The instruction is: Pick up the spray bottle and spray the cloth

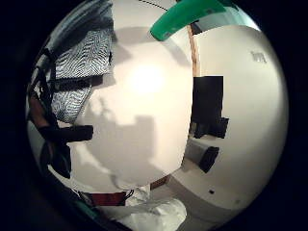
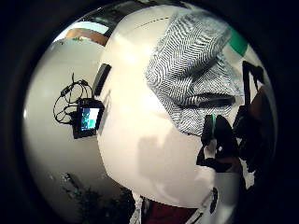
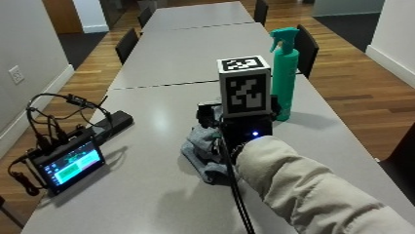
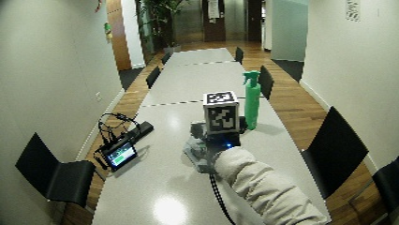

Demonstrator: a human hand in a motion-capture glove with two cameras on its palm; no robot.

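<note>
At the table's [image 3: 162, 63] left edge sits a small monitor [image 3: 68, 163] with a lit screen, a tangle of black cables [image 3: 45, 122] behind it, and just beyond that a black power strip [image 3: 115, 122]. Nearer the middle lies the grey patterned cloth [image 3: 201, 156], crumpled on the pale tabletop. The gloved right hand [image 3: 243, 124] hangs over the cloth's far side, reached out from a pale padded sleeve [image 3: 305, 195]. From the outside view the fingers are hidden behind the rig on the back of the hand, so whether they are spread or curled cannot be told; the palm views show only straps and dark glove parts at the rim, with the cloth [image 2: 196, 79] close below and nothing plainly held. To the right of the hand stands the green spray bottle [image 3: 285, 73], upright on the table near its right edge, nozzle turned left, apparently apart from the hand. Its green body [image 1: 185, 19] curves across the rim of the little finger side view. Black chairs [image 3: 308, 46] line the table's far right side.
</note>
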